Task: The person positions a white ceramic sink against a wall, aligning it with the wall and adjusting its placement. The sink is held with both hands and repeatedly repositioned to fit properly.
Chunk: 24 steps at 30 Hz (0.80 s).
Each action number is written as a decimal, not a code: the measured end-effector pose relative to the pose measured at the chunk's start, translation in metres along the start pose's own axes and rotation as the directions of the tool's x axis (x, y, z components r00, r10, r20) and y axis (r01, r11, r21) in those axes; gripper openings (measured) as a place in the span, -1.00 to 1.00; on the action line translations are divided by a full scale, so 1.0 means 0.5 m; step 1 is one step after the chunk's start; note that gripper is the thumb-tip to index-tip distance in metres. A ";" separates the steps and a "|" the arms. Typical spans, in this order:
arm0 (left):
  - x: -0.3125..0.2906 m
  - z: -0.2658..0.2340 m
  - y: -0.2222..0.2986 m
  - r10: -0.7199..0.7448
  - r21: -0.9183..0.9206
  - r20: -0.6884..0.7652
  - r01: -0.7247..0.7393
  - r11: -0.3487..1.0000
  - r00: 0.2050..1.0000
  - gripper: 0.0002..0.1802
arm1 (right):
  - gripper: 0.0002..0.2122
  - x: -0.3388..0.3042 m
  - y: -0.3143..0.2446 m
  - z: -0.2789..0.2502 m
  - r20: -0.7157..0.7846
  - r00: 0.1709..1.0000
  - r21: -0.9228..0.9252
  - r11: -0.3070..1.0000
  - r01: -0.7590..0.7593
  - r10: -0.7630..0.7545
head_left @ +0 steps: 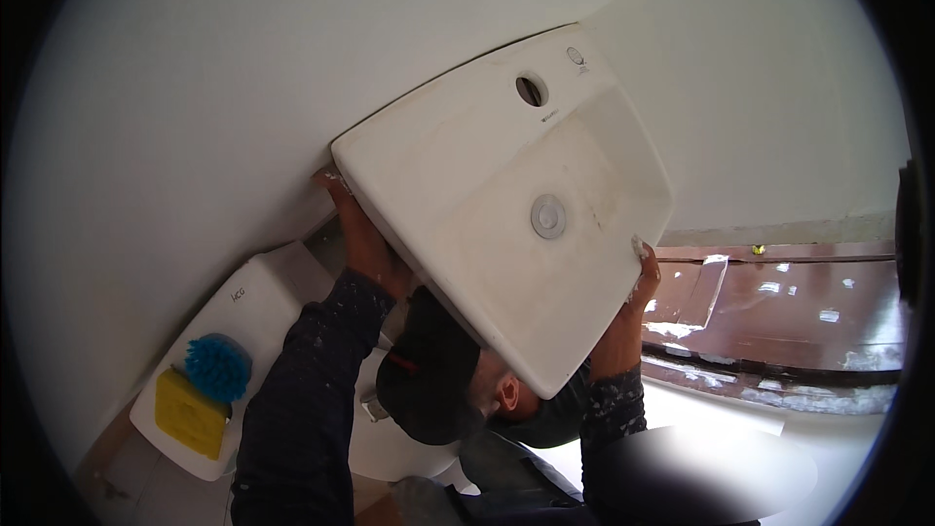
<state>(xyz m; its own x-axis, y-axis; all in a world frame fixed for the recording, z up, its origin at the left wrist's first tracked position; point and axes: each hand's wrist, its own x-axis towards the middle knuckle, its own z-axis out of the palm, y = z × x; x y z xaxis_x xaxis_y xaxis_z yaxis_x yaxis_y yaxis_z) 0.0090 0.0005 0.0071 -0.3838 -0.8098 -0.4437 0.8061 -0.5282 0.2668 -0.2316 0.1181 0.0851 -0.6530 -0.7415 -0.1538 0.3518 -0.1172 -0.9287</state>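
A white ceramic washbasin [458, 224] sits tilted in the view, its back edge along the white wall. It has a round tap hole near the back and a round metal drain in the bowl. My left hand [343, 193] grips the basin's left side near the back corner, with its fingers partly hidden underneath. On the right side, my right hand [643, 278] holds the rim, its thumb on top and the other fingers out of sight below. White smears mark both hands. Under the basin's near left edge, another person in a black cap [429, 370] leans in; that person's hands are hidden.
At the lower left stands a white toilet tank [263, 292], bearing a blue scrub brush [217, 367] and a yellow sponge [190, 414]. The toilet bowl [390, 453] is beside the other person. A reddish-brown panel [789, 297] with white patches lies to the right, above glaring light.
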 end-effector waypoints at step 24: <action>-0.023 0.051 0.002 0.158 0.013 0.056 -0.159 0.987 0.986 0.00 | -0.47 -0.008 -0.009 0.014 -0.132 0.989 -0.115 0.990 -0.086 0.070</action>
<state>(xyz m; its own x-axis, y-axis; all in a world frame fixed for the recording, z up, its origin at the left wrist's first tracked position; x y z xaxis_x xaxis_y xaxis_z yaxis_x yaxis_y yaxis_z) 0.0028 0.0029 0.0342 -0.2762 -0.8960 -0.3478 0.8511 -0.3962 0.3446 -0.2261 0.1170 0.0921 -0.7093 -0.6544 -0.2620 0.3272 0.0234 -0.9447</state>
